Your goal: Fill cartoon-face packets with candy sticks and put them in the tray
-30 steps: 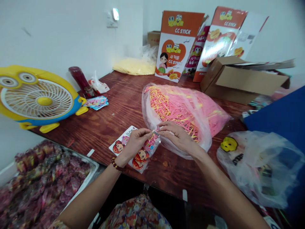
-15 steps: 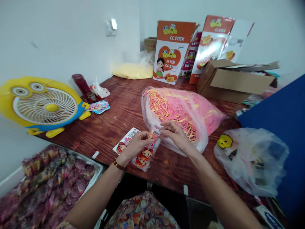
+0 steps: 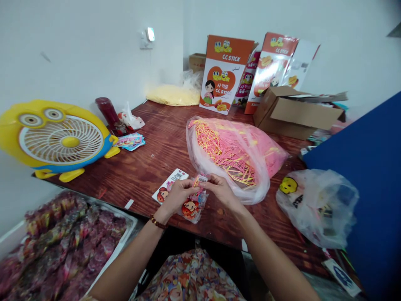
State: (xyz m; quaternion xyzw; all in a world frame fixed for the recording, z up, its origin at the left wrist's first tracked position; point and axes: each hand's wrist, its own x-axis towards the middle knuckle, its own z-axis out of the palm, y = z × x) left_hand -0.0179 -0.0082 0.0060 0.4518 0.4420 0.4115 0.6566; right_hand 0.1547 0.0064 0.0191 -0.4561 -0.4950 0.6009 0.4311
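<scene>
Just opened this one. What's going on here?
A person at a dark wooden table has a cartoon-printed packet by its upper end, the left hand and right hand close together with a grip on it from either side. A printed white card lies on the table beside the left hand, partly hidden by it. Just beyond the hands sits an open plastic bag full of pink and yellow sticks.

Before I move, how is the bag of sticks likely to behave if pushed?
The bag will probably sag and fold, since its clear film looks thin and wrinkled. Its mouth gapes, so loose sticks could spill. Lying low and broad, it seems unlikely to roll.
</scene>
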